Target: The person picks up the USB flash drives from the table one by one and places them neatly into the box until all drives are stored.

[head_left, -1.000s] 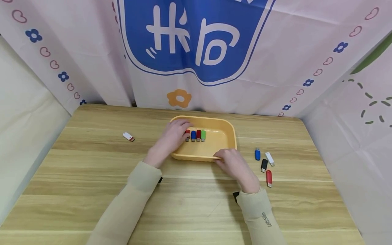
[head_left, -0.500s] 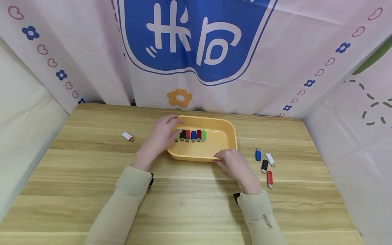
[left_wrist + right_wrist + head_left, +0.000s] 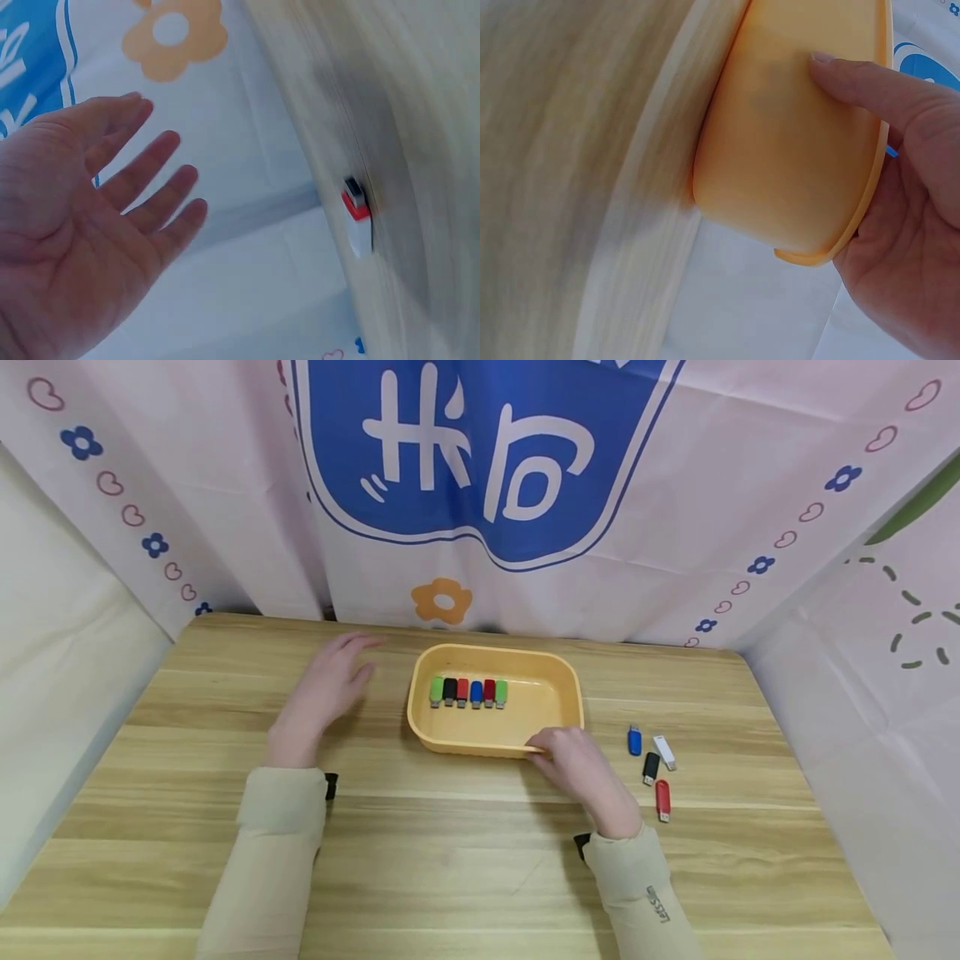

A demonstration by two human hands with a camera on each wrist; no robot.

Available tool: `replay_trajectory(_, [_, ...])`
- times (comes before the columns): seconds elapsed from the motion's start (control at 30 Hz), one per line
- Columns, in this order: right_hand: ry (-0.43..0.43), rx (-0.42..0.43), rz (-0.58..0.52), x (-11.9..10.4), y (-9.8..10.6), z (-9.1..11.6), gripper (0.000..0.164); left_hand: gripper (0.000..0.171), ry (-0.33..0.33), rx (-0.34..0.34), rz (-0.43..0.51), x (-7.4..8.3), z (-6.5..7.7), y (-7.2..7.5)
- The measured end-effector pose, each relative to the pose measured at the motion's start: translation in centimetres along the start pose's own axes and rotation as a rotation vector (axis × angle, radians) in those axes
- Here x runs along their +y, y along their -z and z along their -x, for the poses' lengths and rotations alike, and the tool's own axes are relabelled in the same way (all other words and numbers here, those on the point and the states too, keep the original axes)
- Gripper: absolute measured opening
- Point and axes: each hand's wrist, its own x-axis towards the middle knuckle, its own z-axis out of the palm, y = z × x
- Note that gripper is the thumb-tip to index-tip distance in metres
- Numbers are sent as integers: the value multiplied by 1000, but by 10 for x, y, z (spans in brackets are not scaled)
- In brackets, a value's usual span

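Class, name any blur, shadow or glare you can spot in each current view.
Head view: mostly clear, a pale glint inside the tray, soft shadow beside the right hand. Left wrist view: the table smeared, a broad shadow beside the white-and-red USB stick. Right wrist view: table grain blurred, a dim patch of unclear cause on the tray.

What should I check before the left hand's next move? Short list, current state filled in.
1. Left hand free: ok, nothing held.
2. Tray steadied: ok, right hand grips its near side.
3. Inside sticks lined up: ok, six side by side, metal ends toward the person.
4. Room for another: ok, tray is bare right of that row.
5. White-red stick untouched: ok, left wrist view shows it apart from the hand.
6. Right-side sticks stowed: not ok, four lie outside the tray.
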Motion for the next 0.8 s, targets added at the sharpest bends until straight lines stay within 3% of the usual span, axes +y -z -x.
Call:
replay_trajectory(0.4, [21, 11, 2, 0, 0, 1, 6, 46, 110, -165, -79, -14, 11, 14])
replay_trajectory(0.57, [19, 14, 4, -1, 1, 1, 5, 45, 143, -200, -85, -14, 15, 17])
replay_trajectory(0.8, [19, 17, 5, -1, 1, 1, 5, 48, 224, -297, -84, -21, 20, 19])
